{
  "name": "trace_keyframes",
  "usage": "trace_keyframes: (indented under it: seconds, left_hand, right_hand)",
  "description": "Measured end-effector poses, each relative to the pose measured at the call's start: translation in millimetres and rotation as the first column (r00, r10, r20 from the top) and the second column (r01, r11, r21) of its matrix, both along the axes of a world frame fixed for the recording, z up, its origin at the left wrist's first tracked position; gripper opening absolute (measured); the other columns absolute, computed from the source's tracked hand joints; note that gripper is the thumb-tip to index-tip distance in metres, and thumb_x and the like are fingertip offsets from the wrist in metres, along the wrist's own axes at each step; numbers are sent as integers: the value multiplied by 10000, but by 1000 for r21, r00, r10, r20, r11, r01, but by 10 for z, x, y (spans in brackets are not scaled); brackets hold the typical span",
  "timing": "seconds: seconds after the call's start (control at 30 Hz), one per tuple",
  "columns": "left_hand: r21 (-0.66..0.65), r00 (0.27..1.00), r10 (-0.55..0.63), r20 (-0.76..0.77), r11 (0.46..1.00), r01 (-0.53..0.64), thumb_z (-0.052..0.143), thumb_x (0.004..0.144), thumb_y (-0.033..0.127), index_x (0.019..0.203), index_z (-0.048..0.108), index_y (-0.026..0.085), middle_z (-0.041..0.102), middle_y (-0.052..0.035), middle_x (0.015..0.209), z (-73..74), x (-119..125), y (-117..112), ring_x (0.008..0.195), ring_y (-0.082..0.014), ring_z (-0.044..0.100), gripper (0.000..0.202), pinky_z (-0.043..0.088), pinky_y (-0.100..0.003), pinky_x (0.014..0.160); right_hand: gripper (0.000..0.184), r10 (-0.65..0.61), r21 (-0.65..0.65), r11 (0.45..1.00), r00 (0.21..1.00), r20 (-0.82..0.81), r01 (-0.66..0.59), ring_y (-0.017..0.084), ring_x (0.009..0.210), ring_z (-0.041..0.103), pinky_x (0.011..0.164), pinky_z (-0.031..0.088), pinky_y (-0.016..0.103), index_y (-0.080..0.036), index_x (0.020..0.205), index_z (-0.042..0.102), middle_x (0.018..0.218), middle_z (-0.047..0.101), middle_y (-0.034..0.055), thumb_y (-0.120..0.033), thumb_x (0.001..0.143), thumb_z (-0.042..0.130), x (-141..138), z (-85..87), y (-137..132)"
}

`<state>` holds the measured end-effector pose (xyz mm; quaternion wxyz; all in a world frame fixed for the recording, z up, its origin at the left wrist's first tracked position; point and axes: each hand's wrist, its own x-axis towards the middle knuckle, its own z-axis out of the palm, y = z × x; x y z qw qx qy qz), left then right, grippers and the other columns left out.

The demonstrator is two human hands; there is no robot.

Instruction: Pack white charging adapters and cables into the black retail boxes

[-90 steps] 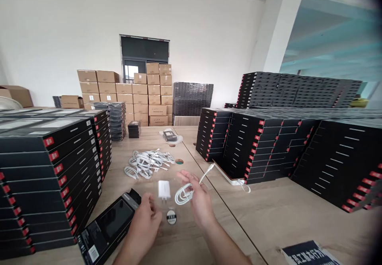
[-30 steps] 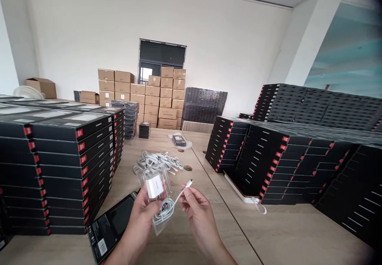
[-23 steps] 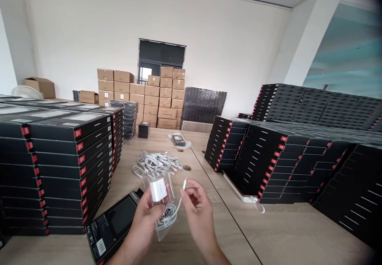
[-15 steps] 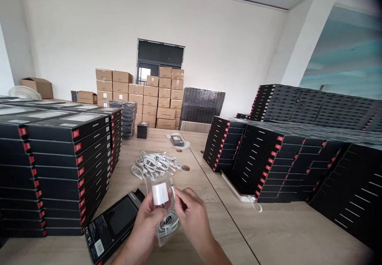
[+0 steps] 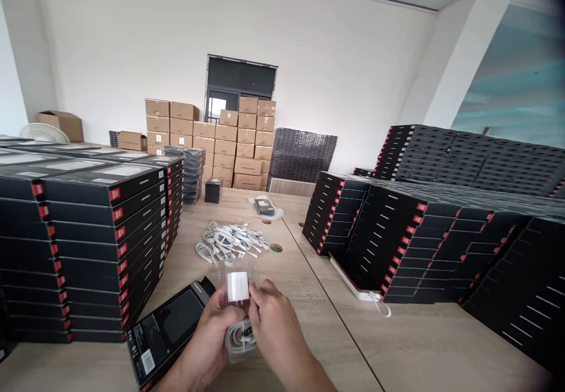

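My left hand point(image 5: 210, 328) grips a clear plastic tray from the left, its thumb across the front. A white charger plug point(image 5: 238, 286) sits in the upper part of the tray, and a coiled white cable point(image 5: 238, 338) lies in the lower part. At the tray's right edge, beside the plug, the fingers of my right hand point(image 5: 274, 315) are closed together; what they pinch is partly hidden. An open black box point(image 5: 170, 327) with a dark inner panel lies on the table just left of my hands.
A heap of white cables point(image 5: 229, 240) lies beyond my hands, near a round hole point(image 5: 276, 248) in the table. Tall stacks of black boxes stand at left point(image 5: 83, 251) and right point(image 5: 375, 233). Brown cartons point(image 5: 225, 148) are piled against the back wall.
My right hand has moved slightly left, its fingertips now beside the charger plug, at the tray's edge. The white cable end seen at its fingertips is now out of sight.
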<state>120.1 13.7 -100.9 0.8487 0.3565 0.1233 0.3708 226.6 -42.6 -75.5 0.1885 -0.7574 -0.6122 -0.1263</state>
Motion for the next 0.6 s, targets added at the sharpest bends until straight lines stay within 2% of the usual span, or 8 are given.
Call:
trace_keyframes:
  seconds: [0.13,0.23,0.27,0.37,0.43,0.47,0.53,0.6]
  left_hand:
    - [-44,999,3,42,999,-1,717,589,105,978,695,170,732,-37,803,15,-17,40,685,-165,661,395,489,-249,654]
    - [-117,995,28,95,993,-17,729,583,102,1038,688,190,755,-52,870,30,-37,74,774,-200,694,466,511,-290,733]
    - [-137,993,40,109,990,-25,730,580,103,1067,682,195,759,-58,887,37,-45,81,793,-210,698,497,515,-307,755]
    - [-141,989,41,145,990,-20,726,578,111,1164,650,204,761,-68,907,63,-67,83,775,-215,698,598,521,-326,747]
    - [-127,986,26,168,992,-4,724,578,109,1225,618,218,757,-61,902,86,-75,73,748,-202,691,665,517,-307,715]
    - [-126,985,25,170,992,-3,725,574,102,1244,606,224,756,-58,904,97,-77,69,749,-198,690,691,515,-298,709]
    - [-136,986,41,160,991,-19,731,567,92,1257,594,231,755,-59,917,115,-76,70,773,-198,691,717,517,-294,720]
    - [-145,984,89,157,987,-67,744,571,94,1258,589,237,754,-59,931,125,-71,87,794,-197,692,719,523,-299,739]
  right_hand:
    - [340,-2,16,1000,997,-80,3,206,676,647,593,493,300,-238,1141,710,874,632,81,-198,931,444,17,50,-60]
    - [374,127,95,990,940,-316,-102,218,821,635,721,524,330,-313,1257,646,897,593,62,-276,949,437,102,37,-79]
    - [382,196,129,979,882,-427,-155,215,871,630,781,524,340,-333,1286,619,913,589,55,-292,955,432,140,18,-75]
    - [397,356,230,934,642,-679,-275,205,975,615,912,490,375,-364,1324,570,986,607,39,-301,959,426,246,-70,-46]
    - [400,411,291,910,539,-735,-297,209,1008,606,947,470,395,-357,1316,579,1028,618,38,-286,949,436,287,-121,-27]
    - [395,434,321,899,514,-740,-297,212,1025,602,954,465,397,-347,1303,594,1052,620,43,-282,945,440,296,-136,-20]
    - [368,469,381,883,511,-720,-274,215,1045,600,938,475,376,-321,1261,636,1097,617,56,-290,940,459,293,-147,-16]
    - [324,478,441,871,581,-659,-216,208,1000,614,861,504,329,-293,1199,678,1083,626,63,-300,920,513,272,-145,-18]
